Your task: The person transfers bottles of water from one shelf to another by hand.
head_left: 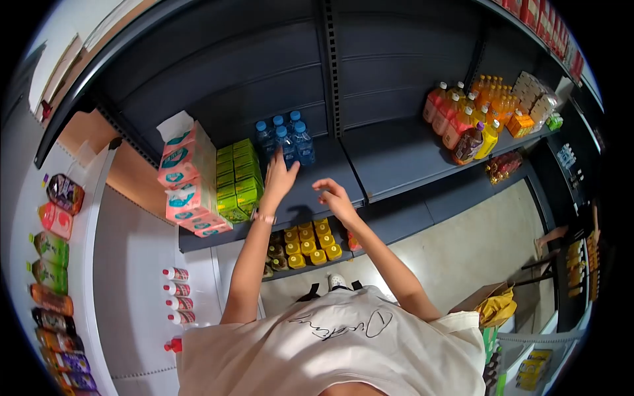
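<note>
Green packs seen at left; just beside, saw blue-capped bottles upright on the shelf, right ahead of the left hand. Saw its thumb spread from its fingers; could not tell if gripping. Saw the right hand loosely curled, empty, farther off.
</note>
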Demonstrator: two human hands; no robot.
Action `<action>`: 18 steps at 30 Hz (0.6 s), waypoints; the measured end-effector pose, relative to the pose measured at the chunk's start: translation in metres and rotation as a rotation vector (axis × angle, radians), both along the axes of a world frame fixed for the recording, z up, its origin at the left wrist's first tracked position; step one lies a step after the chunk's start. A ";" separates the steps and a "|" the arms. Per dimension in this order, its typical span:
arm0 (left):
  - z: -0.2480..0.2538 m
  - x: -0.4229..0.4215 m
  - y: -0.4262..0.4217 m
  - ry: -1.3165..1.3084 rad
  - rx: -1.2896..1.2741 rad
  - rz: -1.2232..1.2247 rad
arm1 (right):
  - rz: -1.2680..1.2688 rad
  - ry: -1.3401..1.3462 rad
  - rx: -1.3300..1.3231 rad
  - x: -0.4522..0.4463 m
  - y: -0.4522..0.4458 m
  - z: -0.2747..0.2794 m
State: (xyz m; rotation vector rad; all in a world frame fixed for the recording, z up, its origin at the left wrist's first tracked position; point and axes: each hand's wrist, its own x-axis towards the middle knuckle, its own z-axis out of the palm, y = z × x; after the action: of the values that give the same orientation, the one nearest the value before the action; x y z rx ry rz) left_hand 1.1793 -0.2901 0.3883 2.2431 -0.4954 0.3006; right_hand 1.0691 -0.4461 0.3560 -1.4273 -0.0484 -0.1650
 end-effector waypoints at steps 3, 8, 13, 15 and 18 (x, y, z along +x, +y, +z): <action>-0.001 0.071 -0.013 -0.031 0.074 0.075 | -0.005 0.041 -0.109 0.053 0.016 -0.010; -0.017 0.121 -0.004 -0.020 0.070 0.047 | -0.088 0.053 -0.320 0.106 0.037 -0.019; 0.001 0.105 0.008 -0.018 0.234 -0.040 | -0.240 0.138 -0.373 0.109 0.048 -0.014; 0.013 0.093 0.017 0.045 0.275 -0.091 | -0.250 0.181 -0.350 0.107 0.059 -0.022; 0.020 0.079 0.032 0.006 0.240 -0.165 | -0.411 0.052 -0.409 0.089 0.069 -0.040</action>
State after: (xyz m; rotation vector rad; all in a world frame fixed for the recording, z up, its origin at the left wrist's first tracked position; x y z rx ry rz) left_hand 1.2587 -0.2585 0.4087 2.4137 -0.7422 0.1548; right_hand 1.1578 -0.3774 0.3162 -1.8381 0.2701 -0.4770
